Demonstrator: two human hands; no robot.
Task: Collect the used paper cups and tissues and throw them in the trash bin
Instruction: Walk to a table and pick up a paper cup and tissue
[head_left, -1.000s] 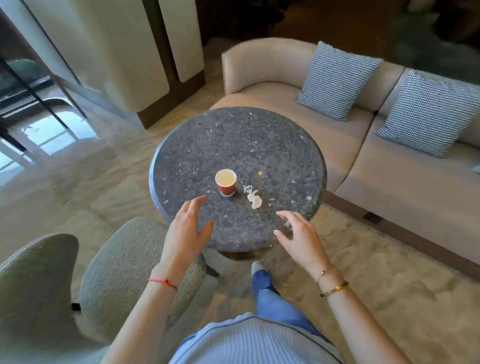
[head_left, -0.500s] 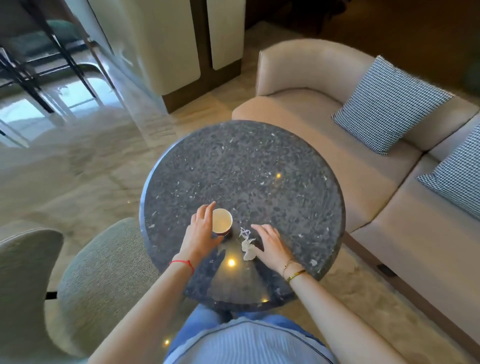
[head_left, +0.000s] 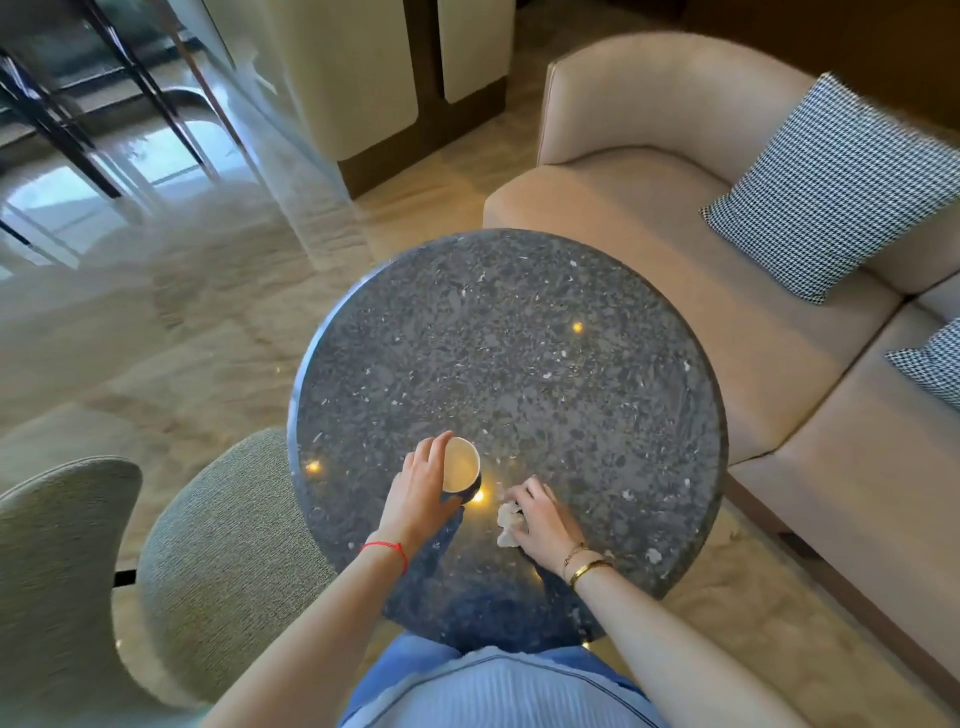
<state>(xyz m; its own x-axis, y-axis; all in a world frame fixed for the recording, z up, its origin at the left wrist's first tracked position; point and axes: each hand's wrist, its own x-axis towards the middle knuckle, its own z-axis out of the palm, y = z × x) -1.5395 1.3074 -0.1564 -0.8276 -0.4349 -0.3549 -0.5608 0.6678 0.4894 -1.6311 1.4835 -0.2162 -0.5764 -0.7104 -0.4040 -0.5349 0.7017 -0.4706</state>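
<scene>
The paper cup (head_left: 460, 471) stands upright on the near part of the round stone table (head_left: 519, 338), its open mouth showing pale inside. The left hand (head_left: 423, 491) wraps it from the left, fingers curled over the far rim and thumb against the near side. Just beside it to the right lies the crumpled tissue (head_left: 508, 525), which the right hand (head_left: 543, 519) covers with bent fingers that pinch it against the tabletop.

Whether the cup holds any liquid cannot be told; if it does, a hard squeeze on the thin wall or a tilt while lifting could spill it onto the polished stone. The tissue looks torn and loose, so a shallow pinch may leave shreds behind.

No trash bin is in view, so it probably has to be found elsewhere. A grey upholstered chair (head_left: 223, 561) stands close at the left edge of the table, and a beige sofa (head_left: 649, 249) with a checked cushion (head_left: 831, 187) runs along the right, narrowing the way out on both sides.
</scene>
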